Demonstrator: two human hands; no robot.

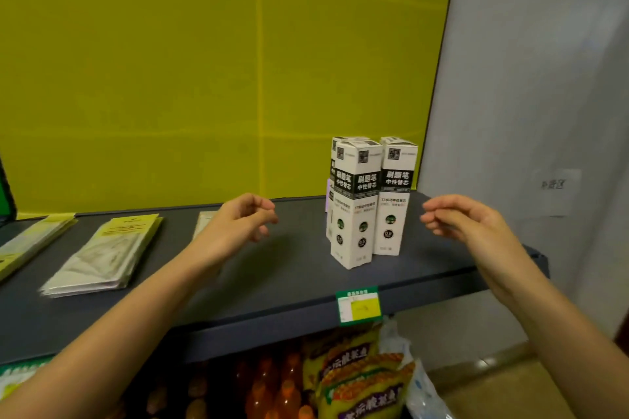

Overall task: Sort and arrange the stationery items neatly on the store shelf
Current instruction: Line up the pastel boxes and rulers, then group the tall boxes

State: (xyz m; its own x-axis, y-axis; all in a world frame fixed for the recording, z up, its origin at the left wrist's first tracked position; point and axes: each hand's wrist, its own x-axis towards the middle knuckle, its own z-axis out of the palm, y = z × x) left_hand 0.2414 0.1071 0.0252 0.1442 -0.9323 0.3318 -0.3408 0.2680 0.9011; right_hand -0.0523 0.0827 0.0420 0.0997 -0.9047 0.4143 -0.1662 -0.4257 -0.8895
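Observation:
Three tall white-and-black pen refill boxes stand upright in a tight cluster at the right end of the dark grey shelf: a front box, a right box and one behind, mostly hidden. My left hand hovers to the left of the cluster, fingers loosely curled, holding nothing. On the other side, just right of the boxes, my right hand hangs with its fingers apart and empty. Neither hand touches a box.
Flat yellow-labelled packets lie in stacks on the shelf's left and far left; another packet is partly behind my left hand. A green-yellow price tag hangs on the shelf edge. Snack bags and orange bottles fill the shelf below. Yellow back panel, grey wall at right.

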